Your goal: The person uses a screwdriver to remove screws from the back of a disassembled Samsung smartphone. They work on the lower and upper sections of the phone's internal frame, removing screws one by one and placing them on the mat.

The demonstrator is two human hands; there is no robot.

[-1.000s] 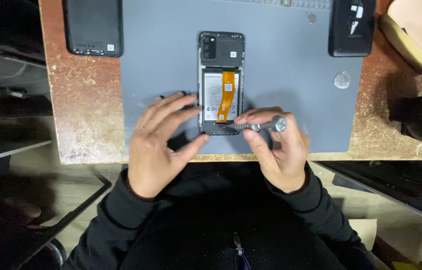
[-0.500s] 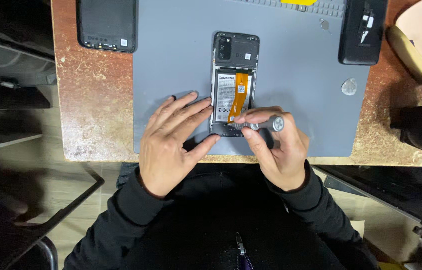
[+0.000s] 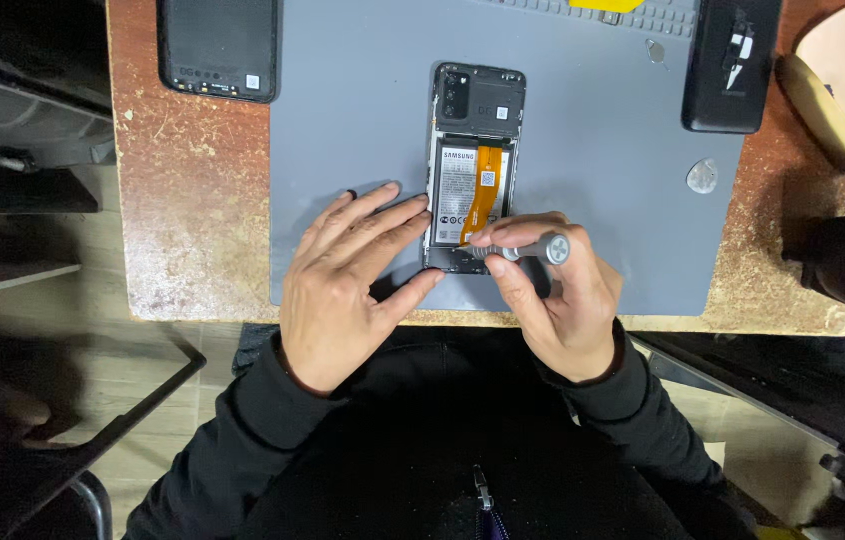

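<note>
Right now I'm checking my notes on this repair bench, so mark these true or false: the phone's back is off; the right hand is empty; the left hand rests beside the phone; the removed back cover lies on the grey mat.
1. The opened black smartphone has its back off: true, its battery and orange ribbon cable show.
2. The right hand is empty: false, it holds a small grey metal screwdriver.
3. The left hand rests against the phone's left edge: true.
4. The black plastic back cover lies on the grey rubber mat: false, it lies on the brown tabletop.
</note>
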